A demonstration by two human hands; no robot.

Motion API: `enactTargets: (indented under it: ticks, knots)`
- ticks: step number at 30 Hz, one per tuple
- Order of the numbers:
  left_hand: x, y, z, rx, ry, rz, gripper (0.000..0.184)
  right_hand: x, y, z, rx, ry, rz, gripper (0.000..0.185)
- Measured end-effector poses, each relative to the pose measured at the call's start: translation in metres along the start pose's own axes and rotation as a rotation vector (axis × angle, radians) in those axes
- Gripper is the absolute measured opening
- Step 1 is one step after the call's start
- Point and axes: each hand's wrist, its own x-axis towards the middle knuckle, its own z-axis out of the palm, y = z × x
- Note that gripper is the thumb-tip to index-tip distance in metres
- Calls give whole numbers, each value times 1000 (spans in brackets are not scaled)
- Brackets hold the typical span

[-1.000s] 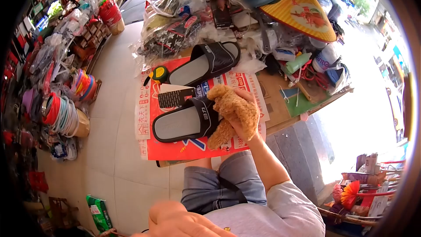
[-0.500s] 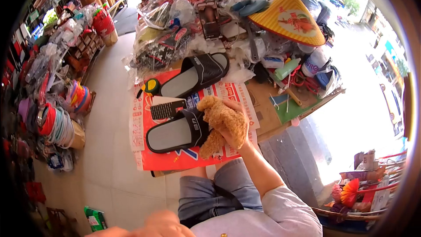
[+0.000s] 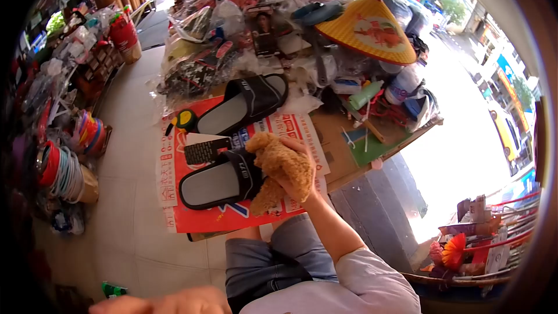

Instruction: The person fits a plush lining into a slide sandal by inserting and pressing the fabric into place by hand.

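My right hand (image 3: 297, 166) is wrapped round a brown, curly fleece piece (image 3: 279, 160), whose exact kind I cannot make out. The fleece rests against the strap and toe end of a black slide sandal (image 3: 212, 185) with a grey insole. Farther back lies the matching slide sandal (image 3: 244, 102). Between the two is a black printed card tag (image 3: 207, 150). My left hand (image 3: 168, 302) is blurred at the bottom edge, close to the camera and away from the sandals; its fingers do not show clearly.
Red printed sheeting (image 3: 200, 221) covers the table's near part. A yellow-and-black round object (image 3: 186, 120) sits beside the far sandal. Behind are bagged goods and a yellow conical hat (image 3: 366, 26). A wood-handled tool (image 3: 372, 129) lies right. Stacked goods (image 3: 67, 168) line the left side.
The view has turned slightly, so the table and sandals appear farther left. My left hand has shifted left along the bottom edge. My right hand keeps its hold on the fleece piece.
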Motion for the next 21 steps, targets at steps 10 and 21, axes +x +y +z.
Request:
enactTargets:
  ticks: [10,21]
  knots:
    - [9,2,-17,21,-308,-252,65,-4,11,0,-32,-1,-11,68]
    - [28,1,-19,-205,-302,-314,65,-6,11,0,-18,-16,14,69]
